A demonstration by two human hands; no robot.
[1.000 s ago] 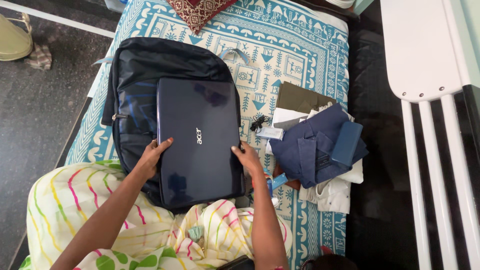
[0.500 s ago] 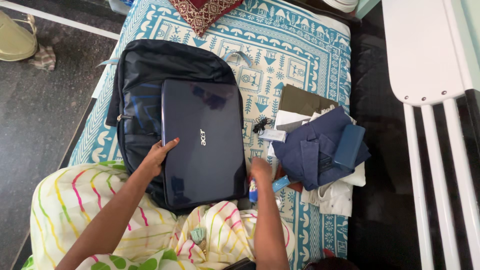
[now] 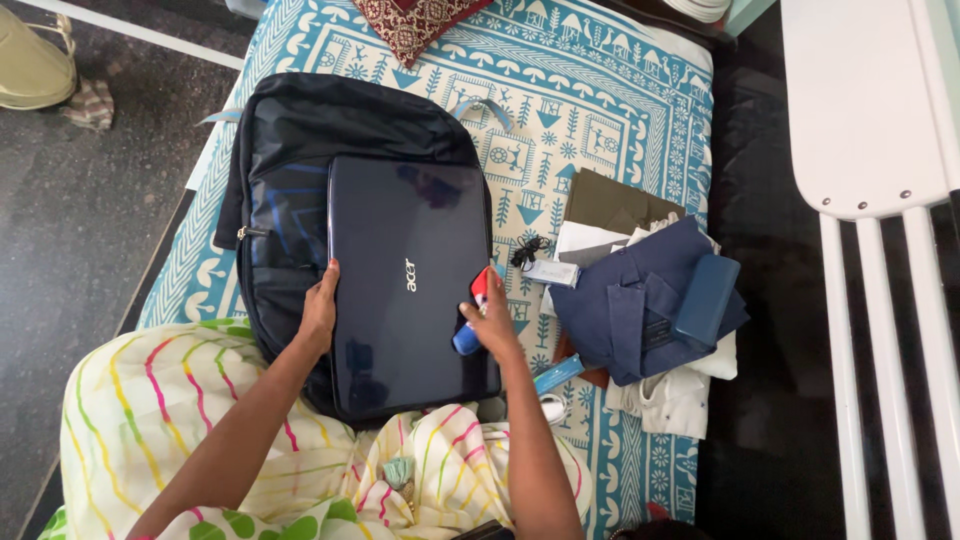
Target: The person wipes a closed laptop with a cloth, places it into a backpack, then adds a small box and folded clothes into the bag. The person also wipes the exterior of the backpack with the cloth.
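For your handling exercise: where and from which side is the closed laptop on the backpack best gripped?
Grip the laptop by its two long side edges, one hand from each side. It lies flat and closed on the backpack; the left hand already rests on its left edge.

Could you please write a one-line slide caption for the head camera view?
Left hand steadies a dark blue laptop on a backpack; right hand holds a small tube.
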